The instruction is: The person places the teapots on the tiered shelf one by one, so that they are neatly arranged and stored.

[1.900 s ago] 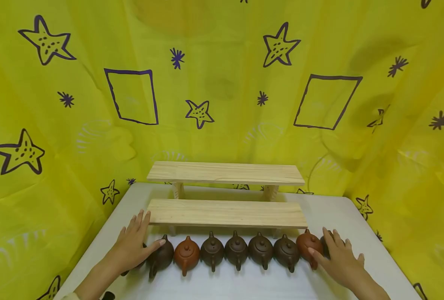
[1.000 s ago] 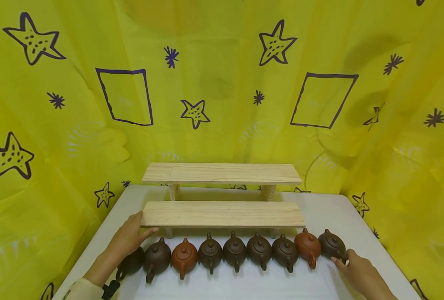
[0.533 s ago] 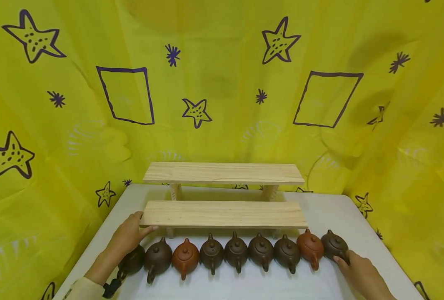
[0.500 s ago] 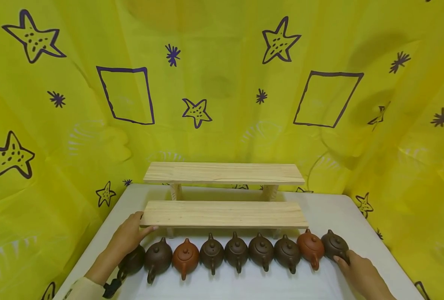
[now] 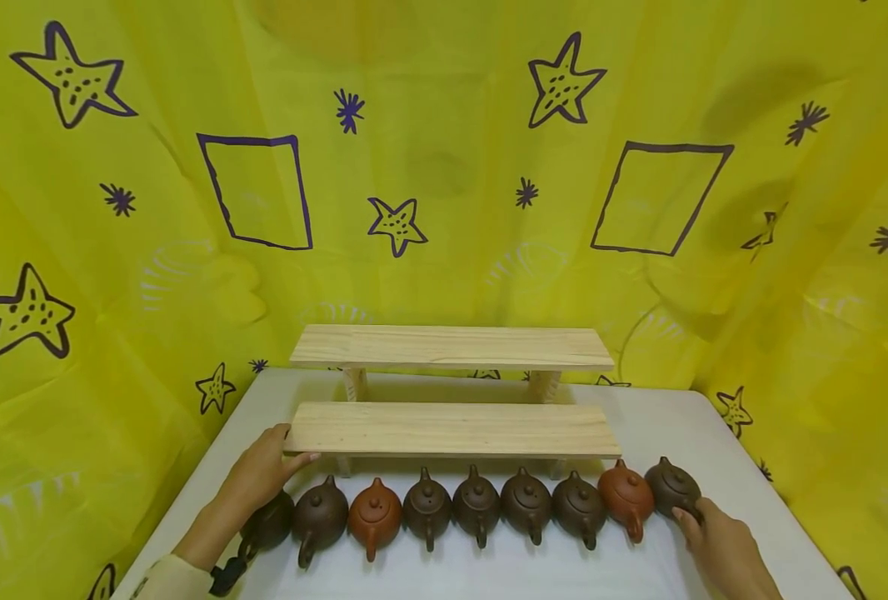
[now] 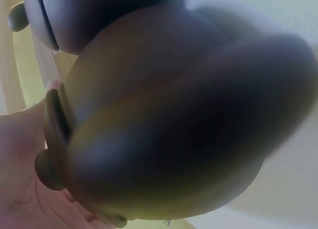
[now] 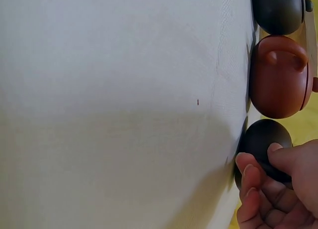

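A row of small clay teapots, mostly dark brown with two reddish ones, stands in front of a low wooden shelf. My left hand grips the left end of the shelf's lower board, with the thumb along its front edge. Under that wrist sits the leftmost dark teapot, partly hidden; it looms blurred in the left wrist view. At the far right, my right hand pinches the handle of a dark brown teapot. The right wrist view shows thumb and fingers closed on it, beside a reddish teapot.
A second, higher wooden board stands behind the lower one. Everything is on a white-covered table. A yellow curtain with drawn stars and frames closes off the back and sides.
From spread above the teapots, my right hand has gone down to the far-right teapot's handle. My left hand has gone from flat to gripping the board's end. The last half second shows little movement.
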The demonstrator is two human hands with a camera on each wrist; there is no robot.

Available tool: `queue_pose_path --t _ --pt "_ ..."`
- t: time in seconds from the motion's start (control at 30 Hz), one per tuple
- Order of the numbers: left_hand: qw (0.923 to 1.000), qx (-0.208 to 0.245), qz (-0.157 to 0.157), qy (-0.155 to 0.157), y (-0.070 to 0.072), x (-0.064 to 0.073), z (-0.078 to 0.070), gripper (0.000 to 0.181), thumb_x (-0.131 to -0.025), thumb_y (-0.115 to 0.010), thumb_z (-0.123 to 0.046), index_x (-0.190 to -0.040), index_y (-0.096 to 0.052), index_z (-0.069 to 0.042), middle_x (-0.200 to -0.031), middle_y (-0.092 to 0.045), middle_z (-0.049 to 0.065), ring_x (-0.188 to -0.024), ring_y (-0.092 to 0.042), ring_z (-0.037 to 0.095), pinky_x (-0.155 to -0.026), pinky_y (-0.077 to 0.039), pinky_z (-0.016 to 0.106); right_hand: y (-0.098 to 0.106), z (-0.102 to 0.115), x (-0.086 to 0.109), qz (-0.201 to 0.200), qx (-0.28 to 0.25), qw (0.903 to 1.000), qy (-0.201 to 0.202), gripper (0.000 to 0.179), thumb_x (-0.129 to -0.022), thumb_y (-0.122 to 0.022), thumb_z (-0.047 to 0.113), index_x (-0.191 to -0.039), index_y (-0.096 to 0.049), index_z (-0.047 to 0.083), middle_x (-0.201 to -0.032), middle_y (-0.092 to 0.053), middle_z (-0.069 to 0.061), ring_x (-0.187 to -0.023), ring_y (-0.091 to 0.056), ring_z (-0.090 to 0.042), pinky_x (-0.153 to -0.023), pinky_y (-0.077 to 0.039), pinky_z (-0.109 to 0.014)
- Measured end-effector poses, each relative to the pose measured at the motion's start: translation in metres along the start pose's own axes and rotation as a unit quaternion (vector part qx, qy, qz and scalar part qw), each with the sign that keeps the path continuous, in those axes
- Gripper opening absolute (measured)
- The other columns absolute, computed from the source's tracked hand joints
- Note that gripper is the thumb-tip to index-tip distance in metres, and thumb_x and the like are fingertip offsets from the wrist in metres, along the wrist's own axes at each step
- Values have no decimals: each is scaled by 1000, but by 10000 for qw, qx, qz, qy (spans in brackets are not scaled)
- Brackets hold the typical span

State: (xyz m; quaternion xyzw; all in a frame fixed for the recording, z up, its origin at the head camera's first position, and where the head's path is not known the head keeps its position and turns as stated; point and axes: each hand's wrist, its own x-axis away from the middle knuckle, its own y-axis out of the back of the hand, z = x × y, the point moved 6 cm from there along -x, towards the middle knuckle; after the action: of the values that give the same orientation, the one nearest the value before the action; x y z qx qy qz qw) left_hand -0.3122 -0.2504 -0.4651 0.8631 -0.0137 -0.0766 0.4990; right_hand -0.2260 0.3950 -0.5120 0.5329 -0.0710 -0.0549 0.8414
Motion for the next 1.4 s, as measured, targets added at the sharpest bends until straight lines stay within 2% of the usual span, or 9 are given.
queue_pose_path --t 0.17,0.4,0.57,0.7,0.93,1.1,1.4 --pt "10000 -64 -10 18 1 0 -3 76 -98 -76 -41 -138 -48 18 -128 -62 34 -120 -62 51 -98 -49 63 9 4 0 -425 -69 9990 158 27 -111 -54 20 -93 -53 0 -68 -60 1 -66 -57 -22 -66 -47 -43" --pt "10000 -72 -36 -4 1 0 -1 76 -97 -76 -40 -138 -49 17 -128 -61 35 -120 -61 51 -99 -49 63 28 21 -4 -1414 -46 9857 911 19 -105 -62 6 -88 -55 0 -65 -64 2 -58 -58 -22 -57 -45 -40" --pt "9999 -108 -33 -16 1 0 2 75 -97 -76 -39 -138 -49 17 -128 -61 35 -118 -62 52 -97 -50 64 48 38 -13 -1669 -154 9789 1171 19 -107 -59 7 -92 -57 -4 -67 -67 -1 -55 -56 -17 -50 -40 -31" --pt "9999 -112 5 3 1 -1 2 77 -97 -76 -40 -139 -48 18 -130 -61 36 -119 -62 52 -97 -50 64 68 53 -21 -1832 -227 9744 1285 23 -109 -57 11 -91 -57 -3 -68 -67 -3 -55 -55 -16 -48 -39 -29" --pt "9999 -152 -51 -56 1 0 -1 74 -97 -77 -37 -137 -49 18 -127 -62 35 -118 -63 52 -97 -50 64 99 92 -41 -1911 -415 9712 1358 29 -110 -57 18 -92 -58 -4 -69 -68 -6 -58 -56 -17 -48 -41 -31" --pt "9998 -172 -40 -31 3 -1 -3 77 -97 -77 -39 -138 -48 19 -128 -62 37 -119 -62 53 -97 -50 64 115 121 -54 -1845 -462 9714 1421 32 -111 -55 22 -93 -57 -5 -71 -69 -9 -58 -55 -19 -50 -42 -34" --pt "9999 -129 3 7 2 -1 -2 80 -97 -77 -40 -139 -47 21 -130 -60 38 -120 -61 54 -98 -50 64 119 165 -79 -1559 -572 9735 1574 35 -111 -56 26 -93 -59 -3 -73 -72 -11 -62 -62 -23 -54 -45 -35"
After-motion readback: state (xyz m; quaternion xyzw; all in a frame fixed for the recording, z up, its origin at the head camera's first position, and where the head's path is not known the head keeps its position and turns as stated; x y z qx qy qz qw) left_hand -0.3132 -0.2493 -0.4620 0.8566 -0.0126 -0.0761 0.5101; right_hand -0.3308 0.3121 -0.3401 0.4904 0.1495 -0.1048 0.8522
